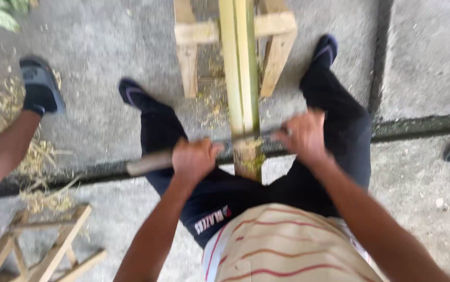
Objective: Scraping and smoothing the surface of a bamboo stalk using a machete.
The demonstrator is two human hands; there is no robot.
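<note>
Head view, reading from the left: I see another person's bare leg and grey sandal (41, 86) over scattered pale shavings (0, 112) on the grey concrete floor (105, 47), and a small wooden trestle (42, 250) lower down. My left hand (193, 159) is wrapped tight round the rounded wooden handle (149, 163) of a long drawknife-like blade. That blade (235, 138) lies crosswise on the split green bamboo pole (240, 68), which rests lengthwise on a pale wooden sawhorse (235, 36) between my knees. My right hand (306, 137) is clenched on the blade's far end (blurred, so I cannot tell the grip exactly). I judge the step in hand is shaving the pole's near end; next calls for an even two-handed pull, blade kept level.
</note>
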